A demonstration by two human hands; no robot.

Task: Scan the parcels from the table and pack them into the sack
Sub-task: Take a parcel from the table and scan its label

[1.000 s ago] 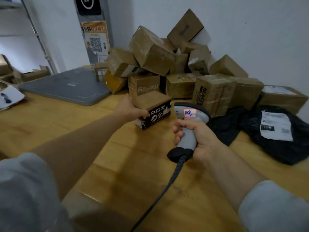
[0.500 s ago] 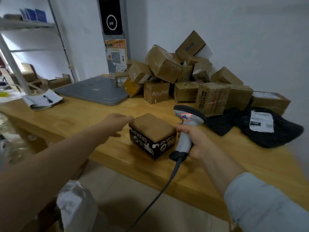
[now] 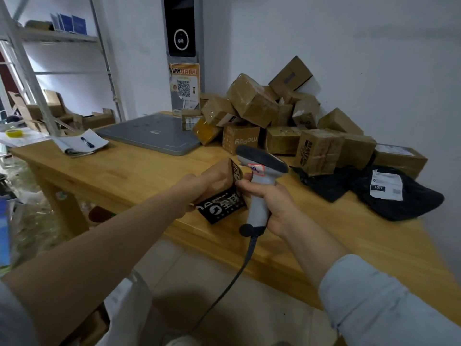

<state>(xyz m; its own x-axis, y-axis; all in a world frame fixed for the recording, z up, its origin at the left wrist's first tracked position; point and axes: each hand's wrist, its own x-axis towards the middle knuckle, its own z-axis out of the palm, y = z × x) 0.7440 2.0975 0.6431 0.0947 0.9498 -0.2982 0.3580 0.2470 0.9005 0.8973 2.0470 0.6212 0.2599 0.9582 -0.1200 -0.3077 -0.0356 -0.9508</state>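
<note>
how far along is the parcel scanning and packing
Nothing visibly packed yet. In hand: the left hand holds a black-printed parcel tilted at the table edge, right hand grips the scanner beside it. Left: the box pile and black bags on the table.

The left hand [image 3: 199,186] is gripping a small brown-and-black parcel [image 3: 222,204], holding it tilted above the near edge of the table [image 3: 124,171]. The right hand [image 3: 273,204] is clasping a grey corded scanner [image 3: 262,171] just right of that parcel. Cardboard boxes [image 3: 274,113] are lying heaped at the far right, with black bags [image 3: 404,196] sitting nearer.
</note>
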